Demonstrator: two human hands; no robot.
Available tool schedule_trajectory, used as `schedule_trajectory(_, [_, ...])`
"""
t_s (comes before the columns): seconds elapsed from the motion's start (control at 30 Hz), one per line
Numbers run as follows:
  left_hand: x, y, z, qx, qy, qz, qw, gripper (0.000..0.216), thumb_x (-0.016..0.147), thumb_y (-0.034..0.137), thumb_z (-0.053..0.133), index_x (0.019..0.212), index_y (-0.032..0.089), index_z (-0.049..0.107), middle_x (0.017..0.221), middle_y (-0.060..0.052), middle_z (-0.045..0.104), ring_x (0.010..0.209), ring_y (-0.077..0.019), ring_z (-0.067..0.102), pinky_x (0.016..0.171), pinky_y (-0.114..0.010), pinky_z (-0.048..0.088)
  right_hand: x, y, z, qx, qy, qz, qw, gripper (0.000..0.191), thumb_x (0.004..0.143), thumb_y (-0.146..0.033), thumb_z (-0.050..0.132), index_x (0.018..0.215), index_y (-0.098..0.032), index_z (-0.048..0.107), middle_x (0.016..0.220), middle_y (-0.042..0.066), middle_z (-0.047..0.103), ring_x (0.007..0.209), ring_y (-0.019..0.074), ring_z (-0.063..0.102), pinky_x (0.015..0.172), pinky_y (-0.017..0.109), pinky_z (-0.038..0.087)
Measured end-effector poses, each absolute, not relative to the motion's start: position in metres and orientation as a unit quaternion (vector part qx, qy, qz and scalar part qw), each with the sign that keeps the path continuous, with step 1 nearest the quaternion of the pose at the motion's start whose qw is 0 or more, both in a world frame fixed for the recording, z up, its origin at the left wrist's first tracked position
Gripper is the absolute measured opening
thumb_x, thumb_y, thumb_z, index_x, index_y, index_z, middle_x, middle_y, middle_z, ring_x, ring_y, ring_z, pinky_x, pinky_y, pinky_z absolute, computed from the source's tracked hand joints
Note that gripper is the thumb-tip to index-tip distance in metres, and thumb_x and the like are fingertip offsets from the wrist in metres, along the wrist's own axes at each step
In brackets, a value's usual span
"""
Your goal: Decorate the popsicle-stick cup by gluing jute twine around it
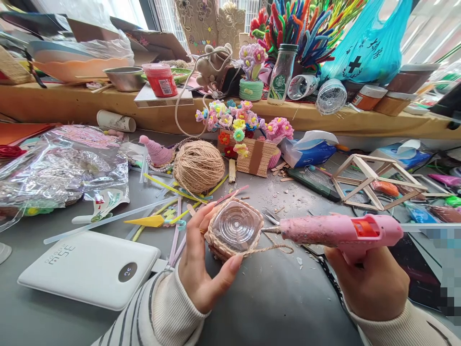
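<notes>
Nearest the camera, the left hand [201, 262] has its fingers curled around a clear plastic cup [236, 229] wrapped in twine, tipped so its ribbed bottom faces up, thumb under the rim and fingertips on the far side; a loose end of twine [277, 248] trails from the cup across the grey table [273, 298]; the right hand [370, 283] is closed around the handle of a pink glue gun [338, 231], whose metal tip sits just beside the cup's right edge, though whether it touches cannot be told; to the left lies a white power bank [90, 269], flat on the table near the striped sleeve [158, 312]; beyond the cup, coloured sticks [173, 211] are scattered, and behind them rests a ball of twine [199, 166]; to the right stands a frame of wooden sticks [370, 180]; further back, a small wooden basket of fuzzy flowers [248, 144] sits beside a blue tissue pack [309, 150]; on the wooden shelf [72, 103] behind stand a glass bottle [282, 74], a red tub [160, 79] and a metal bowl [126, 78].
</notes>
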State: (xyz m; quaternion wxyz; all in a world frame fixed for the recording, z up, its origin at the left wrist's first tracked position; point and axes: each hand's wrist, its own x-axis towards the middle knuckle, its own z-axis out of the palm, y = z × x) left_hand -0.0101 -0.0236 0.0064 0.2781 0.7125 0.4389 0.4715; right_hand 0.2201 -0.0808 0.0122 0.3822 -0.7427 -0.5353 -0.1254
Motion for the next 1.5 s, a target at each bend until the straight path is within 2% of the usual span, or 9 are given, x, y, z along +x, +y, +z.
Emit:
schedule_trajectory(0.23, [-0.0102, -0.0239, 0.0069, 0.714, 0.449, 0.465, 0.27, 0.069, 0.087, 0.056, 0.049, 0.14, 0.016, 0.03, 0.131, -0.013, 0.056, 0.125, -0.0259, 0.054, 0.107, -0.037, 0.042, 0.2201, -0.0796, 0.0123, -0.746, -0.528, -0.114, 0.39, 0.034, 0.084, -0.039, 0.047, 0.107, -0.017, 0.062, 0.062, 0.001, 0.061, 0.045, 0.0173, 0.054, 0.054, 0.031, 0.045])
schedule_trajectory(0.47, [-0.0105, -0.0239, 0.0053, 0.712, 0.449, 0.467, 0.27, 0.068, 0.087, 0.056, 0.05, 0.141, 0.018, 0.03, 0.134, -0.013, 0.053, 0.125, -0.0272, 0.054, 0.106, -0.04, 0.042, 0.2218, -0.0787, 0.0097, -0.754, -0.519, -0.116, 0.387, 0.031, 0.082, -0.039, 0.047, 0.1, -0.022, 0.065, 0.059, 0.0, 0.059, 0.047, 0.0172, 0.054, 0.052, 0.03, 0.044])
schedule_trajectory(0.67, [-0.0099, -0.0251, 0.0051, 0.698, 0.455, 0.47, 0.292, 0.069, 0.086, 0.057, 0.051, 0.14, 0.018, 0.03, 0.134, -0.013, 0.053, 0.126, -0.0279, 0.052, 0.107, -0.041, 0.041, 0.2259, -0.0794, 0.0067, -0.757, -0.519, -0.141, 0.371, 0.028, 0.079, -0.04, 0.05, 0.093, -0.022, 0.066, 0.051, -0.001, 0.048, 0.046, 0.018, 0.049, 0.044, 0.029, 0.033])
schedule_trajectory(0.83, [-0.01, -0.0257, 0.0059, 0.7, 0.457, 0.466, 0.289, 0.069, 0.086, 0.056, 0.05, 0.139, 0.017, 0.031, 0.134, -0.014, 0.053, 0.126, -0.0282, 0.052, 0.106, -0.042, 0.042, 0.2249, -0.079, 0.0082, -0.76, -0.524, -0.154, 0.353, 0.03, 0.083, -0.043, 0.046, 0.086, -0.02, 0.064, 0.051, -0.001, 0.047, 0.044, 0.017, 0.046, 0.044, 0.029, 0.032])
schedule_trajectory(1.27, [-0.0108, -0.0252, 0.0047, 0.7, 0.456, 0.466, 0.291, 0.068, 0.086, 0.056, 0.051, 0.139, 0.018, 0.032, 0.133, -0.015, 0.054, 0.126, -0.0299, 0.052, 0.105, -0.045, 0.043, 0.2228, -0.0791, 0.0066, -0.755, -0.518, -0.1, 0.388, 0.029, 0.084, -0.04, 0.048, 0.105, -0.023, 0.059, 0.065, 0.004, 0.061, 0.051, 0.0226, 0.058, 0.052, 0.034, 0.044])
schedule_trajectory(1.5, [-0.0104, -0.0257, 0.0049, 0.697, 0.458, 0.466, 0.295, 0.069, 0.086, 0.057, 0.051, 0.139, 0.018, 0.031, 0.134, -0.014, 0.053, 0.127, -0.0295, 0.051, 0.106, -0.043, 0.041, 0.2196, -0.0787, 0.007, -0.756, -0.515, -0.115, 0.386, 0.033, 0.087, -0.04, 0.047, 0.109, -0.021, 0.06, 0.075, 0.006, 0.066, 0.055, 0.0204, 0.061, 0.056, 0.033, 0.048])
